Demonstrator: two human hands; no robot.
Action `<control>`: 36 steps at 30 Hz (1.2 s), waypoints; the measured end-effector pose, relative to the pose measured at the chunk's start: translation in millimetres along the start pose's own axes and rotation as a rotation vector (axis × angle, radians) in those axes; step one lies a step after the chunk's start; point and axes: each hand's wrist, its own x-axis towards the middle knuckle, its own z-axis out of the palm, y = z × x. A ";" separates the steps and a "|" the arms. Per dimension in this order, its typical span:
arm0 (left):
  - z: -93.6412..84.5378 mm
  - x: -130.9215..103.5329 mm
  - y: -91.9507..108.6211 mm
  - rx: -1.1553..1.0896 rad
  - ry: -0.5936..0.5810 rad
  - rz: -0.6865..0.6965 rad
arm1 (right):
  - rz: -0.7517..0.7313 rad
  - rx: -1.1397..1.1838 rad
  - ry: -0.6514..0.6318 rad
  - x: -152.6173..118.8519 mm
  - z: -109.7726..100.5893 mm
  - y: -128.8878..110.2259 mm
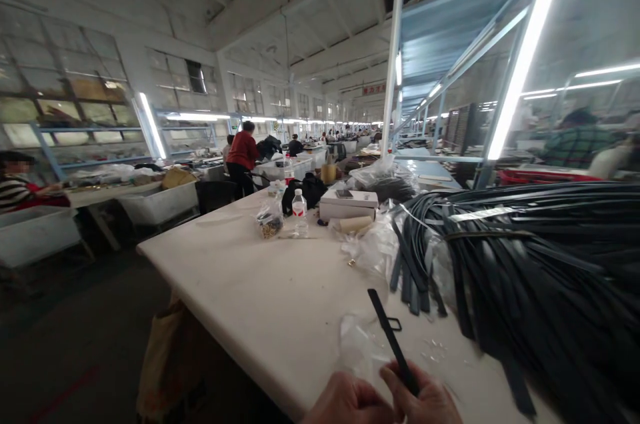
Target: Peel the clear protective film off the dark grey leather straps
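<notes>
Here, low at the near edge of the bench (240, 277), my right hand (427, 401) is pinched around the lower end of a black strap (390, 337), which rises tilted up and to the left with a small metal buckle (394, 324) just beside it. My left hand (345, 404) sits curled close alongside, touching the right; I cannot tell whether it grips anything. A big heap of black straps (540, 264) lies to the right.

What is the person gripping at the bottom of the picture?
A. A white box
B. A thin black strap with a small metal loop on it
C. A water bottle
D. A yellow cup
B: the right hand pinches a thin black strap that points up over the white table, with the left hand beside it and a pile of similar straps nearby.
</notes>
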 end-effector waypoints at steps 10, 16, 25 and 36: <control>-7.3 -7.2 -12.7 -0.601 0.170 -0.153 | 0.051 0.289 -0.178 -72.0 -39.9 -5.6; 21.9 -25.7 -11.5 -0.764 0.110 -0.195 | 0.099 0.207 -0.170 -93.4 -32.4 2.5; 49.1 -45.1 -14.7 -0.751 -0.096 -0.104 | -0.012 0.140 -0.136 -92.7 -16.9 -4.5; 47.5 -48.4 -9.5 -0.850 0.093 -0.295 | 0.028 0.233 -0.220 -129.4 -41.4 20.8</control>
